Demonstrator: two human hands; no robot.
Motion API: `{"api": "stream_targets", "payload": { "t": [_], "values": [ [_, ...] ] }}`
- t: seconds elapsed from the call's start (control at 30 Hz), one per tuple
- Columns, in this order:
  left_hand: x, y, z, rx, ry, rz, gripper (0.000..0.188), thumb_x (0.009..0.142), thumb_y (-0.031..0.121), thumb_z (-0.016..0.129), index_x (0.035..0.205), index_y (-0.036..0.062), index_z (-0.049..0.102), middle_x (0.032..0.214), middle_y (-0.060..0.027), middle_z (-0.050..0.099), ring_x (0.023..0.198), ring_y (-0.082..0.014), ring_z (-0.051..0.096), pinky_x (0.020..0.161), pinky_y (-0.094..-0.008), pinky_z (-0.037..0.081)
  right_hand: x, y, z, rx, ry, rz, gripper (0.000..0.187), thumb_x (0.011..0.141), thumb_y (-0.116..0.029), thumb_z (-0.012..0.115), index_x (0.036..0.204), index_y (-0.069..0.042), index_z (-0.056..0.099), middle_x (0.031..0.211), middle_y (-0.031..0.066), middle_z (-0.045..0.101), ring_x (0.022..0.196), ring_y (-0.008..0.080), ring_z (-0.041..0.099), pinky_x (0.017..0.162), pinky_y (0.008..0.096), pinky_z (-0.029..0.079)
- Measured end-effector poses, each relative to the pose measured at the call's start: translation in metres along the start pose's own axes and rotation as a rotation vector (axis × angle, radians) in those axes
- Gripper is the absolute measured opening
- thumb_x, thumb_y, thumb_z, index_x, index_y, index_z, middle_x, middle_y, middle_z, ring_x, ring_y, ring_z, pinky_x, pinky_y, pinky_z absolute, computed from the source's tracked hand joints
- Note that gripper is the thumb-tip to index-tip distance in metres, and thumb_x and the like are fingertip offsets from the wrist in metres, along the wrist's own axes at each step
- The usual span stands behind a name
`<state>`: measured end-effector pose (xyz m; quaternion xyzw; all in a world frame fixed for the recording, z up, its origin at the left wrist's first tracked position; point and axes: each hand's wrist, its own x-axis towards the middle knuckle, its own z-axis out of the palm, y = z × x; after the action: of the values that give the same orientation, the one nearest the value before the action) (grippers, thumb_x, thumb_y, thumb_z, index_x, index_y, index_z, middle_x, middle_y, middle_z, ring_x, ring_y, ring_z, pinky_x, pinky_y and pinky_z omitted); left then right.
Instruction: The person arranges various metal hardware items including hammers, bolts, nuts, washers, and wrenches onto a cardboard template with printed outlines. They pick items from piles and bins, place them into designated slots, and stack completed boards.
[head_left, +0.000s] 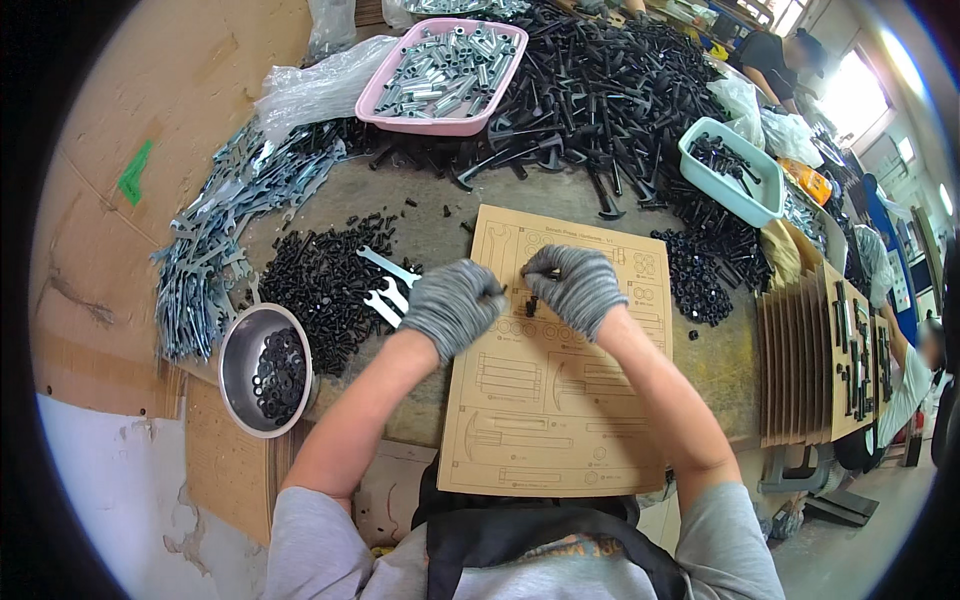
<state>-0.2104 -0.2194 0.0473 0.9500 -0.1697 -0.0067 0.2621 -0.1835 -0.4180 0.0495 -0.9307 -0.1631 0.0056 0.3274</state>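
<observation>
Before me a board lies at centre frame, a bowl of washers at lower left, wrenches above it, a tub of tubes at the top, and a tray of bolts at upper right.

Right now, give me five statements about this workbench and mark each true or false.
1. A pink tray holds silvery tubes. True.
2. Both hands are bare. False: the left hand and the right hand are gloved.
3. The metal bowl is left of the cardboard sheet. True.
4. The pink tray is nearer the person than the metal bowl. False: the bowl is nearer.
5. The pale blue tray is right of the pink tray. True.
</observation>
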Motion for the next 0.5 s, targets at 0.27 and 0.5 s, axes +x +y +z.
{"api": "stream_targets", "payload": {
  "t": [0.27,0.5],
  "values": [
    [-0.005,0.019,0.016,0.065,-0.09,-0.046,0.038,0.077,0.037,0.068,0.1,0.0073,0.066,0.094,-0.0119,0.066,0.089,-0.0276,0.064,0.081,-0.0387,0.05,-0.018,-0.008,0.01,-0.228,-0.007,-0.012,0.017,0.082,-0.021,0.063,0.094,-0.012,0.071,0.087,0.0114,0.068,0.082,0.032,0.064,0.076,0.0391,0.051],
    [0.006,0.027,0.019,-0.001,-0.184,-0.031,0.047,0.075,0.03,0.071,0.114,0.007,0.061,0.1,-0.0131,0.066,0.093,-0.0272,0.063,0.083,-0.0368,0.05,-0.019,-0.008,-0.003,-0.335,-0.189,0.016,0.018,0.083,-0.023,0.059,0.091,-0.013,0.07,0.089,0.0142,0.067,0.085,0.0332,0.064,0.075,0.0436,0.051]
  ]
}}
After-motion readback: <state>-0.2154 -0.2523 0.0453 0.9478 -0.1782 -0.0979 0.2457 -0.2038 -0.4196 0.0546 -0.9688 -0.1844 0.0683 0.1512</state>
